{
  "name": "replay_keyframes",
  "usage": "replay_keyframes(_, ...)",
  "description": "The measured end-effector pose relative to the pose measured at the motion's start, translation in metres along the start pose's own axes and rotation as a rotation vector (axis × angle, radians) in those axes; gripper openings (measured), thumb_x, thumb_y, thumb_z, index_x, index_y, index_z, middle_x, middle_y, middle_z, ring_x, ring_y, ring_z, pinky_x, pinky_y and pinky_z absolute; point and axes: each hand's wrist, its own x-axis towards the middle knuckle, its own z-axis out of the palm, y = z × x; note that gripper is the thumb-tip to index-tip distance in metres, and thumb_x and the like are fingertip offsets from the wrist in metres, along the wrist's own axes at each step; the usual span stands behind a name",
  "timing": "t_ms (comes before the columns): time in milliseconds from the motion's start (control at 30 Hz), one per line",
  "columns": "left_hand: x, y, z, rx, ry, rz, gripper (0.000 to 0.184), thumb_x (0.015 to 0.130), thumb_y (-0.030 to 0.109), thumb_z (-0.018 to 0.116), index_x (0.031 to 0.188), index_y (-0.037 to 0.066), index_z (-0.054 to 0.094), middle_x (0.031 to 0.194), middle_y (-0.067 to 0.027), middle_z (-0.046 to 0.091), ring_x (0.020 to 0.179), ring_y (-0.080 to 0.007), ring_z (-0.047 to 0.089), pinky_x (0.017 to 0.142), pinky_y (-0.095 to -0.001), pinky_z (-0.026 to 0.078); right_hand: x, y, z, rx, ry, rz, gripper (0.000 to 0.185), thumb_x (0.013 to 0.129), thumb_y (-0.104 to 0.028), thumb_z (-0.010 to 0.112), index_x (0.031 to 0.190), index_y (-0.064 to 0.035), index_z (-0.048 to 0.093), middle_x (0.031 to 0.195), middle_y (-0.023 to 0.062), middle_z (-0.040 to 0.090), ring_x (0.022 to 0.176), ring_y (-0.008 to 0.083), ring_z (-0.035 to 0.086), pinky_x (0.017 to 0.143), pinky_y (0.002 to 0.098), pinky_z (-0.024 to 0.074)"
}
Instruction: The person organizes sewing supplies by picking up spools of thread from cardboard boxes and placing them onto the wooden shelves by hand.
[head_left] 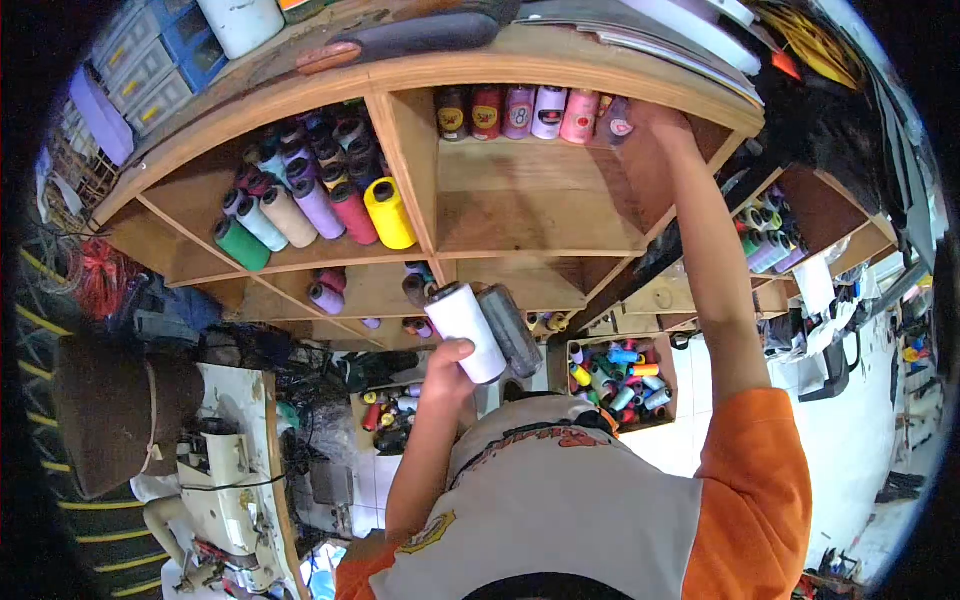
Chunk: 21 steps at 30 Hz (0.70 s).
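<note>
My left hand [450, 372] is closed around a white thread spool [466, 330], its thumb across the front. A dark grey thread spool [510, 330] sits tilted against the white one; the fingers behind them are hidden. My right hand [660, 122] reaches into the upper right compartment of the wooden shelf [540, 205], closed on a greyish-purple thread spool [618, 122] with a round label. That spool is at the right end of a row, beside a pink spool [580, 116], a white labelled spool [548, 112], a purple spool [518, 112] and a red spool [487, 112].
The left compartment holds several stacked spools, with a yellow spool [389, 214] at its front. Below stands a cardboard box [672, 375] of mixed spools. A sewing machine [225, 490] is at lower left. A dark-handled tool [420, 38] lies on the shelf top.
</note>
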Motion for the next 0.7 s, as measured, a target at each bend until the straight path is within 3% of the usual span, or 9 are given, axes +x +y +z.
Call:
replay_keyframes(33, -0.002, 0.001, -0.001, 0.004, -0.003, 0.007, 0.078, 0.056, 0.021, 0.07, 0.126, 0.002, 0.041, 0.117, -0.0185, 0.055, 0.108, -0.0342, 0.054, 0.097, -0.0445, 0.041, 0.005, 0.0, 0.017, 0.216, 0.138, 0.058, 0.053, 0.081, -0.032, 0.059, 0.128, -0.0116, 0.046, 0.135, 0.0181, 0.04, 0.127, 0.0345, 0.034, 0.104, 0.0413, 0.0299)
replay_keyframes(100, -0.001, 0.008, 0.005, -0.005, -0.056, -0.006, 0.078, 0.056, 0.021, 0.07, 0.126, 0.002, 0.041, 0.116, -0.0174, 0.055, 0.108, -0.0334, 0.054, 0.096, -0.0444, 0.042, 0.013, 0.003, 0.03, 0.268, 0.209, 0.092, 0.053, 0.081, -0.032, 0.059, 0.128, -0.0112, 0.046, 0.135, 0.0184, 0.04, 0.126, 0.0345, 0.035, 0.104, 0.0412, 0.0305)
replay_keyframes(333, -0.012, 0.02, -0.017, 0.049, 0.095, 0.073, 0.079, 0.056, 0.021, 0.07, 0.127, 0.001, 0.04, 0.118, -0.0178, 0.054, 0.109, -0.0329, 0.054, 0.097, -0.0449, 0.041, 0.02, 0.007, 0.034, 0.199, 0.13, 0.081, 0.054, 0.079, -0.032, 0.061, 0.126, -0.0096, 0.047, 0.132, 0.0196, 0.042, 0.124, 0.0345, 0.038, 0.102, 0.0407, 0.0328)
replay_keyframes(700, -0.009, 0.021, -0.018, 0.025, 0.031, 0.109, 0.077, 0.058, 0.023, 0.069, 0.127, 0.0, 0.04, 0.117, -0.0177, 0.054, 0.108, -0.0317, 0.055, 0.096, -0.0433, 0.042, 0.016, 0.01, 0.037, 0.164, 0.031, 0.061, 0.055, 0.076, -0.032, 0.063, 0.123, -0.0071, 0.049, 0.128, 0.0214, 0.045, 0.12, 0.0345, 0.043, 0.099, 0.0399, 0.0362)
